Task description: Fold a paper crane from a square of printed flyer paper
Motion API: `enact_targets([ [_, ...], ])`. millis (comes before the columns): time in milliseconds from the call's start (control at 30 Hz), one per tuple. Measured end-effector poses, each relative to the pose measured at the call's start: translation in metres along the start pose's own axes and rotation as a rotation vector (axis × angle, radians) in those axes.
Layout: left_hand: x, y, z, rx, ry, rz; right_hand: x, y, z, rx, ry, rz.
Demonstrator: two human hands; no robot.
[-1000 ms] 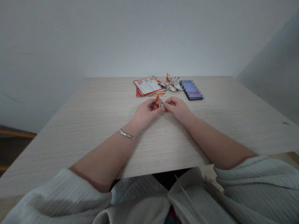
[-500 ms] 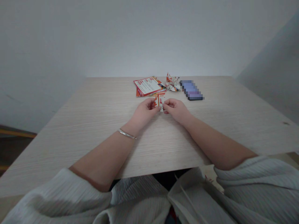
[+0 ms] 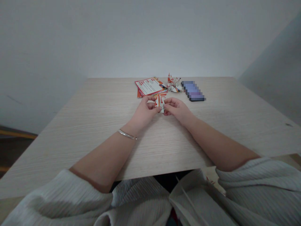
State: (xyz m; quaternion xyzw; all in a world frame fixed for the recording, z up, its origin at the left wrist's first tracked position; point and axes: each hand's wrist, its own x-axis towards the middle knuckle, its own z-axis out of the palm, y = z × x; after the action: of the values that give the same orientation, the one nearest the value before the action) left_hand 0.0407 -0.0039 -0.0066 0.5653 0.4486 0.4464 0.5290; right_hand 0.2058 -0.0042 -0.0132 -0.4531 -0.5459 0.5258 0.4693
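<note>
A small piece of folded paper (image 3: 160, 102), white with red and orange print, is held between both hands above the middle of the table. My left hand (image 3: 146, 110) pinches its left side, the thumb pressed on the lower front and a bangle on the wrist. From the other side my right hand (image 3: 176, 109) grips the right edge between thumb and fingers. Just behind the hands lies a stack of printed sheets (image 3: 150, 86). Beside the stack sit folded paper figures (image 3: 173, 85) with similar print. My fingers partly cover the held paper.
A dark phone (image 3: 193, 91), its screen blurred out, lies to the right of the paper figures. The pale wooden table (image 3: 94, 110) meets a plain wall (image 3: 150, 37) at the back. Its front edge is close to my body.
The fingers of both hands have shifted slightly around the folded paper, the left ones lifting and spreading a little. The sheets, paper figures and phone stay in place.
</note>
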Motion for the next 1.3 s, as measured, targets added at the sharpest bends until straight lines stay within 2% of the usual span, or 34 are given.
enact_targets([
  [133, 0.0001, -0.0016, 0.0028, 0.06, 0.085, 0.088, 0.0008, 0.0019, 0.0001, -0.1, 0.008, -0.067],
  [300, -0.0021, 0.0021, -0.0001, 0.19, 0.247, 0.265, 0.0006, 0.0045, -0.0016, -0.267, 0.125, -0.185],
  [367, -0.0029, 0.0037, -0.0013, 0.22, 0.23, 0.3, -0.0014, 0.0035, -0.0017, -0.309, 0.133, -0.216],
  [500, -0.0034, 0.0042, -0.0008, 0.184, 0.125, 0.267, -0.0055, 0.0002, -0.0001, -0.351, 0.096, -0.27],
  [700, -0.0002, 0.0019, -0.0009, 0.175, 0.155, 0.266, -0.0067, -0.0015, 0.0, -0.332, 0.025, -0.378],
  [900, 0.0022, -0.0032, -0.001, 0.038, 0.138, 0.267, -0.0058, 0.0021, -0.0009, -0.227, -0.038, -0.282],
  [1100, -0.0021, -0.0016, -0.0024, 0.137, 0.046, 0.287, -0.0028, 0.0043, -0.0005, -0.224, -0.001, -0.295],
  [1300, -0.0032, 0.0002, -0.0015, 0.179, 0.041, 0.285, -0.0068, 0.0005, -0.0015, -0.432, 0.076, -0.376],
])
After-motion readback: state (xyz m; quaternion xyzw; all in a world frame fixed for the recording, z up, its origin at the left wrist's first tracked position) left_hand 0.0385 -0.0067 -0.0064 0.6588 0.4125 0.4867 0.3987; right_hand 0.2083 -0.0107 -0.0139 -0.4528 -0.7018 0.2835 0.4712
